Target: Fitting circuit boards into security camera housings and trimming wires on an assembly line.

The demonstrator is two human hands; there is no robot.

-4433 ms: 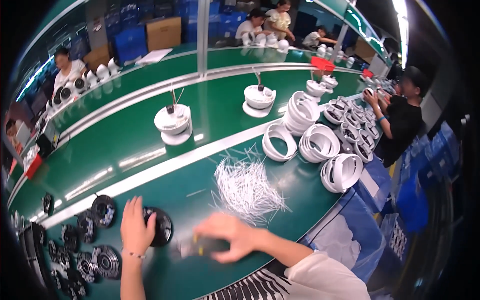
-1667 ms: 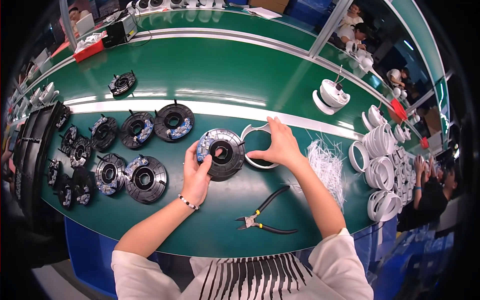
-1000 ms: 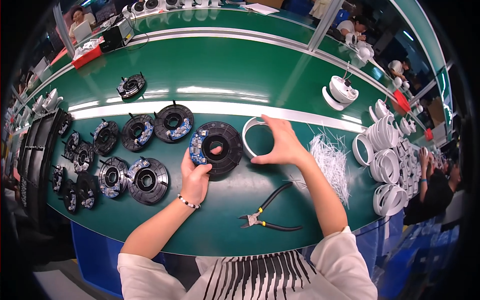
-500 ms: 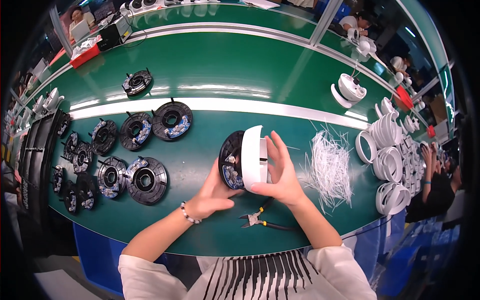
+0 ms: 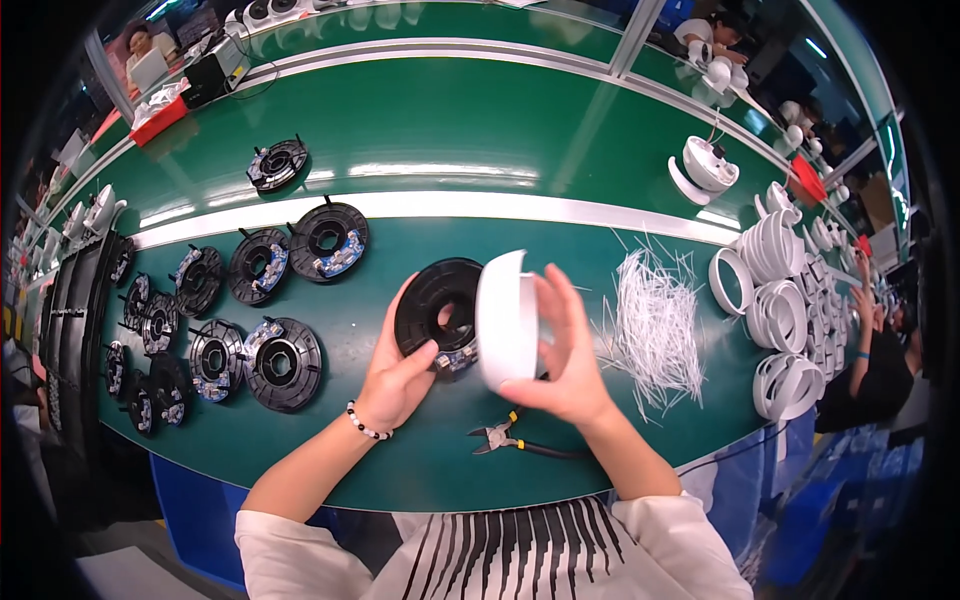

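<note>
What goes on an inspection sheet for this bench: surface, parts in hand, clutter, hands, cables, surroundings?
Surface: green worktop, pale rail behind it.
Job's things: black disc with blue circuit board, and white ring, side by side; contact unclear.
Clutter: loose pile of thin white strips; cutters lying nearer the body.
Hands: left hand holds the black disc, right hand the white ring.
Cables: dark cable beside the black box, back left; wires on the white domed unit.
Surroundings: more black discs left, stacked rings right, co-workers beyond.

White strips [image 5: 655,325] heaped on green table [image 5: 400,480]; yellow-banded pliers [image 5: 497,436] left of them; red bin [image 5: 160,122] upper left.
</note>
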